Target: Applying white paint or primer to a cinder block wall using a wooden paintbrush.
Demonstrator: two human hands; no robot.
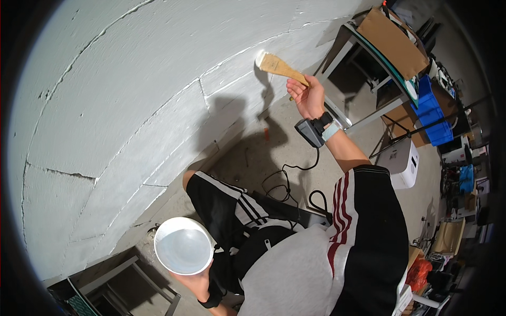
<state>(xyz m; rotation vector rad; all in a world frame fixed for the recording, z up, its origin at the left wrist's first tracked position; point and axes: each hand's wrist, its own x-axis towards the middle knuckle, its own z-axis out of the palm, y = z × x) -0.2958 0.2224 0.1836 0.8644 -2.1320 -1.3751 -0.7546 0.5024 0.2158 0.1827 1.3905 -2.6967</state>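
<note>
My right hand [309,96] is closed around the narrow end of a wide wooden-handled paintbrush [282,67]. Its white-coated tip is at the white block wall [126,95], and a shadow falls beside it; whether the bristles press on the surface I cannot tell. Low on the left, my left hand [196,283] grips a round white tub [183,246] from beneath and the side. Pale liquid that looks like white paint shows inside the tub. A grey device [310,132] with a black cable is strapped to my right wrist.
Right of the wall stands a metal-framed table [382,58] bearing a cardboard box [392,38]. A blue bin [433,111] and a white box-shaped appliance [399,163] are farther right. Cable loops [284,184] lie by my legs. A metal frame [150,279] stands at the lower left.
</note>
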